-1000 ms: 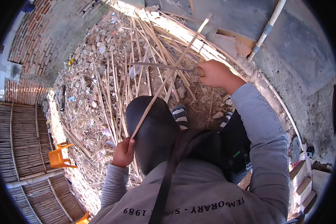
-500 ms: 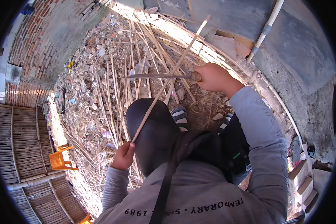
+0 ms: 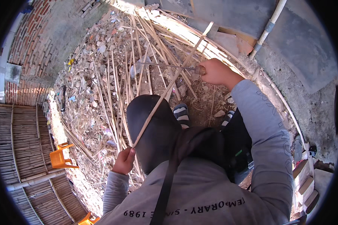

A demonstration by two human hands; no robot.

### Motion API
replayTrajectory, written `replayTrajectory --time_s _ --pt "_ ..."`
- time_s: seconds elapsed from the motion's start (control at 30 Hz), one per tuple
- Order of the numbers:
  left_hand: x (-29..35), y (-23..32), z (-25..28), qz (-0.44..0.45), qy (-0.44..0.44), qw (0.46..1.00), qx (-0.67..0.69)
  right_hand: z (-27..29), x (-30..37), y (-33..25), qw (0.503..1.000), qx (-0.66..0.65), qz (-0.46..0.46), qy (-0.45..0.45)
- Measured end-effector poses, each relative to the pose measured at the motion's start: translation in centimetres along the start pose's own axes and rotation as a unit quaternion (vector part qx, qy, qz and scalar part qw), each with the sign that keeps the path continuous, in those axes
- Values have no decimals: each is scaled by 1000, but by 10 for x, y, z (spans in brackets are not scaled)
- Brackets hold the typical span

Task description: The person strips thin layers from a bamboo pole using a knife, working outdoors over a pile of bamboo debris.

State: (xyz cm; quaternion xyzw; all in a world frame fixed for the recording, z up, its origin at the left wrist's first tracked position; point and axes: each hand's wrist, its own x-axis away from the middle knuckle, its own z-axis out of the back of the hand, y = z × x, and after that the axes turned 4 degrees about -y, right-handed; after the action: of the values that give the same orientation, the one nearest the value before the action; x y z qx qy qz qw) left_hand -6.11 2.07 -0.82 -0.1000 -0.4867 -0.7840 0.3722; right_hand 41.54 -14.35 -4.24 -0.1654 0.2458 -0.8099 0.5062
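Note:
My left hand [image 3: 124,161] is closed round the near end of a long, thin bamboo strip [image 3: 158,103]. The strip slants away to the right, passing over the dark cap and leg area in front of me. My right hand [image 3: 216,72] grips the wooden handle of a long-bladed knife [image 3: 165,65]. Its blade points left and crosses the strip toward the far end, seen nearly edge-on as a thin line. Blade and strip look to be in contact, though the exact touch is too fine to tell.
Many loose bamboo strips [image 3: 118,93] lie on rubble-strewn ground ahead. A brick wall [image 3: 30,48] stands at the left, with woven bamboo panels [image 3: 22,138] and an orange plastic chair [image 3: 60,157] nearer. A pale pole [image 3: 268,28] and grey wall are at the right.
The knife has shifted farther away along the strip and turned, its blade now looking thinner. My right hand moved slightly farther out; the strip's far end dropped a little. My left hand kept its grip.

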Motion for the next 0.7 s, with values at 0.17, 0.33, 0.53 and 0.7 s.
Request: replayTrajectory --time_s 0.17,0.33,0.53,0.7 --pt "1 -2 2 -16 5 1000 -3 9 5 -26 999 18 2 -42" --pt "-3 -3 -3 -32 14 999 -25 -4 -5 9 998 -45 -28 -45" --pt "-5 2 1 -52 41 995 -68 9 1 19 998 -8 -56 5" --pt "-10 -14 3 -42 16 999 -13 4 -2 -16 993 61 54 -91"
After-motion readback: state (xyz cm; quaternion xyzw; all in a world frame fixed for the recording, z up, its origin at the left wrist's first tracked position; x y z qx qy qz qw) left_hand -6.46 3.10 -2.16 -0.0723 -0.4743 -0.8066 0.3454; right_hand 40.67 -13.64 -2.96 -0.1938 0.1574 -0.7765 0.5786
